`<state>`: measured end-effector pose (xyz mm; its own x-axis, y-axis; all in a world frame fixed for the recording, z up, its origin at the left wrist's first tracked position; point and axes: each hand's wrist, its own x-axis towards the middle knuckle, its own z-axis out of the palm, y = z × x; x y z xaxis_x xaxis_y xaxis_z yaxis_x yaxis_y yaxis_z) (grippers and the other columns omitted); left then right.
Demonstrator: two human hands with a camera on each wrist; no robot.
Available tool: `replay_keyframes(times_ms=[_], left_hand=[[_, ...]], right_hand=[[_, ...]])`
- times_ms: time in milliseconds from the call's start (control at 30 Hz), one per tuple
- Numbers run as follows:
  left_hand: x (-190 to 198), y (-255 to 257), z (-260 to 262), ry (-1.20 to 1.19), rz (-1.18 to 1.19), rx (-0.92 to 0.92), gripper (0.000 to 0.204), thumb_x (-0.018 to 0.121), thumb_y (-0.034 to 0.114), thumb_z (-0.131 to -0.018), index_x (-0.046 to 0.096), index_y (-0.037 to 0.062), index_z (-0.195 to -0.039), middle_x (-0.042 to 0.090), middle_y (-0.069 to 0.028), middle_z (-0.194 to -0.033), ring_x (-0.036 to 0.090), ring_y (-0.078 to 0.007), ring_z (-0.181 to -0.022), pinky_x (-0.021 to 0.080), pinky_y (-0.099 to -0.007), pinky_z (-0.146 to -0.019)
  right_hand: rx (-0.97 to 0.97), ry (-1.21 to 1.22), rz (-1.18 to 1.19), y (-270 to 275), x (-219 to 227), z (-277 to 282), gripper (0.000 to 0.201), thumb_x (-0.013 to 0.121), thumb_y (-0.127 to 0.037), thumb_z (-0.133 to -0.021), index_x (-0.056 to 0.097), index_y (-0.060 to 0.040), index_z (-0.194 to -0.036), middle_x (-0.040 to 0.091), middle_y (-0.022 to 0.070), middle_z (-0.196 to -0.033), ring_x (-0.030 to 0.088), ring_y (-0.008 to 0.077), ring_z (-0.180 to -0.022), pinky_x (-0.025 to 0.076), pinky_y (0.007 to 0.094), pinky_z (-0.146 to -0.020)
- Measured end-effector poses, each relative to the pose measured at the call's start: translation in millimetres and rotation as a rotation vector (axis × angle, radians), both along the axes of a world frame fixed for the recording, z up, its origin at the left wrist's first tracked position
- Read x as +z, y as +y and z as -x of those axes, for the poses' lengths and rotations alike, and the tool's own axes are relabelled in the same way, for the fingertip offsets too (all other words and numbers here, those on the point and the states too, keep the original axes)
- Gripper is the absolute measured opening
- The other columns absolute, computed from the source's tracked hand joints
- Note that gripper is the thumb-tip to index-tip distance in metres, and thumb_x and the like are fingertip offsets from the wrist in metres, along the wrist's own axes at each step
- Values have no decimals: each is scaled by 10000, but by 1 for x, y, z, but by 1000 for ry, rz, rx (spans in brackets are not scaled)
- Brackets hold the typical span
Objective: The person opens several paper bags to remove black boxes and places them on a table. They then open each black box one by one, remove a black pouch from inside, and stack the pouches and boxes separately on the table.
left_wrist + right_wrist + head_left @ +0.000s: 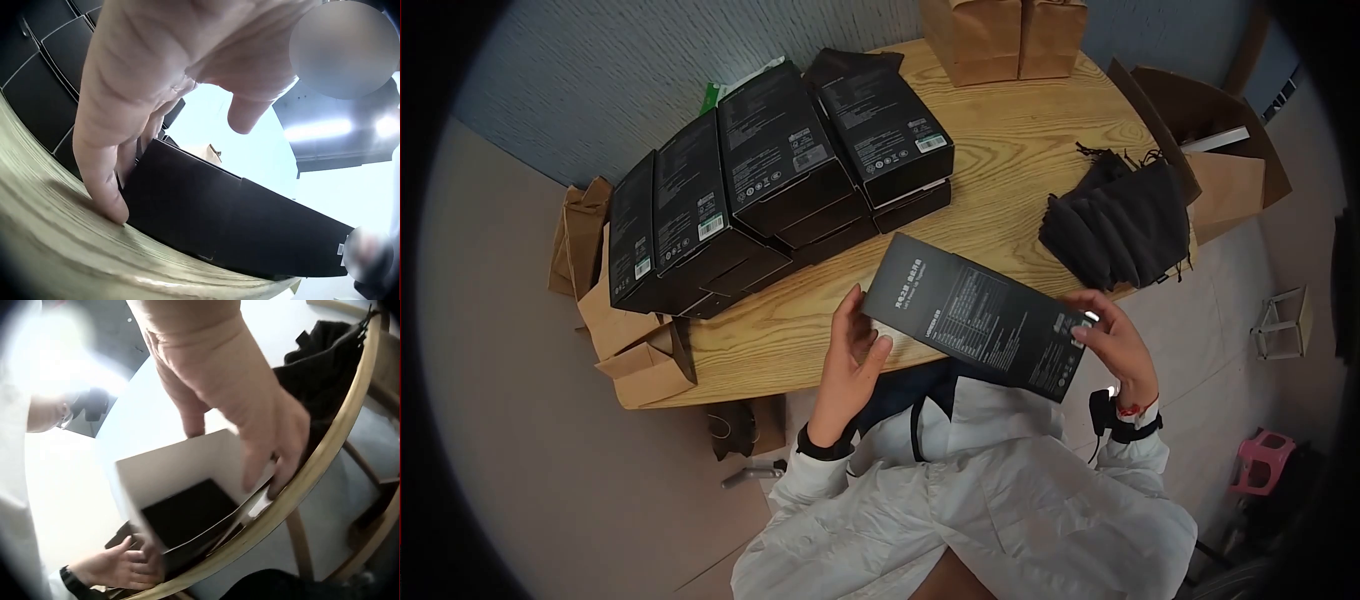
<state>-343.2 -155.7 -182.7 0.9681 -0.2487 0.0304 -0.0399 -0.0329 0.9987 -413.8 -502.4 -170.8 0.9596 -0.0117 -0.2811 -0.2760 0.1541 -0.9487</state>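
Observation:
A black box (975, 320) printed with white text lies slanted at the table's near edge. At its right end my right hand (1118, 348) grips it, thumb on the printed face. The right wrist view shows that end standing open, with white inner walls (169, 465) and something black (190, 509) inside. My left hand (850, 370) is beside the other end; in the left wrist view its extended fingers (103, 181) touch the box end, while the thumb (247, 114) stands apart from it.
Stacked black boxes (775, 140) fill the table's (1000, 140) left side. Dark drawstring pouches (1120, 220) lie in a pile at the right. Brown paper bags (990, 40) stand at the back, and an open carton (1230, 170) stands beyond the right edge. A pink stool (1265, 460) is on the floor.

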Motion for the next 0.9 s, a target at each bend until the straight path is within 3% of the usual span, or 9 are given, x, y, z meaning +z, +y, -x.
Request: replay_keyframes(times_ms=[133, 267, 367, 433, 533, 633, 700, 733, 900], left_hand=[[2, 8, -2, -30, -180, 3, 678, 664, 132, -874, 294, 60, -1439, 509, -121, -1181, 533, -200, -1008, 433, -319, -926], [9, 25, -4, 51, -286, -13, 795, 758, 166, -792, 305, 56, -1437, 536, -119, -1112, 553, -202, -963, 449, -318, -903], [34, 25, -3, 71, -578, -140, 997, 868, 255, -638, 306, 69, -1440, 479, -175, -1211, 517, -282, -1112, 454, -369, -934], [35, 23, 1, -378, -580, -113, 1175, 923, 329, -480, 300, 96, -1448, 354, -212, -1343, 386, -369, -1265, 434, -435, -975], [34, 28, -4, -393, -635, -261, 1140, 909, 297, -498, 297, 121, -1444, 246, -202, -1414, 273, -417, -1319, 372, -470, -1029], [35, 32, -4, -360, -702, -294, 1047, 887, 256, -529, 332, 114, -1405, 264, -198, -1404, 294, -418, -1300, 359, -466, -1036], [36, 34, -4, -344, -687, -268, 993, 875, 239, -543, 356, 107, -1379, 272, -196, -1396, 305, -416, -1289, 357, -464, -1034], [36, 34, -3, -351, -684, -241, 969, 874, 237, -543, 368, 107, -1361, 286, -190, -1385, 316, -411, -1279, 365, -461, -1024], [40, 33, -2, -339, -669, -261, 957, 873, 237, -546, 369, 112, -1350, 306, -178, -1362, 337, -407, -1256, 385, -458, -1004]], right_hand=[[-325, 26, 74, 29, -1, -1, 416, 672, -105, -860, 465, -8, -1207, 602, 49, -1031, 565, 66, -845, 443, 185, -769], [-388, -46, 31, 41, -9, 7, 384, 640, -109, -893, 467, 6, -1216, 596, 73, -1095, 573, 86, -959, 442, 206, -849], [-244, -111, -45, 38, -2, 1, 402, 592, -83, -920, 461, 32, -1281, 563, 100, -1212, 540, 116, -1092, 414, 228, -937], [-210, -166, 25, 44, -4, -8, 411, 572, -69, -928, 449, 38, -1306, 539, 108, -1258, 507, 131, -1153, 391, 241, -975], [-152, -180, 99, 62, -6, -19, 461, 552, -44, -934, 394, 51, -1356, 487, 152, -1331, 415, 165, -1282, 350, 267, -1037], [-394, -326, 48, 69, -9, -25, 429, 590, -59, -920, 436, 53, -1304, 541, 141, -1250, 507, 134, -1163, 427, 244, -939], [-133, -80, 404, 51, -13, -20, 380, 625, -78, -906, 471, 43, -1231, 607, 82, -1091, 572, 80, -931, 471, 211, -768], [-70, -36, 87, 53, -8, -17, 250, 645, -104, -897, 549, 26, -1087, 626, -3, -887, 528, 23, -713, 427, 180, -616], [-178, -62, 145, 15, 9, -3, 111, 626, -107, -897, 634, 3, -906, 626, -28, -742, 520, 3, -625, 383, 147, -576]])
